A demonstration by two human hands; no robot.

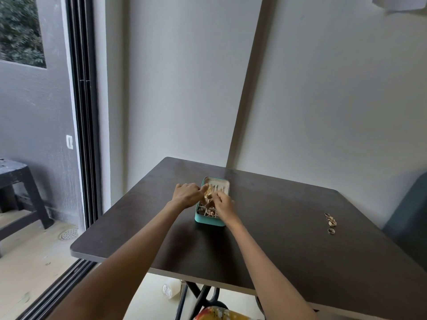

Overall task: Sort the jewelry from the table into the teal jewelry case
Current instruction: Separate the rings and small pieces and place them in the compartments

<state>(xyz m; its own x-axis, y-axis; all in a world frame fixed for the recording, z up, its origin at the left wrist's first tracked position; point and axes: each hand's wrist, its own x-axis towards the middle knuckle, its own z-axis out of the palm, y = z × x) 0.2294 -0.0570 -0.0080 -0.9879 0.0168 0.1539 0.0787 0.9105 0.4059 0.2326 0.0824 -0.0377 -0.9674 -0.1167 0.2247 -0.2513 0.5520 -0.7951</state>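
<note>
Dark table (265, 239) by a white wall, open teal case (209, 221) sitting centre, left hand (186, 195) and right hand (225, 204) both pinching gold jewelry (208, 191) over it, rings (330, 222) lying well apart at right

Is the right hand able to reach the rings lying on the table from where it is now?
Probably yes: the rings lie in the open on the table, nothing between them and the right hand.
</note>
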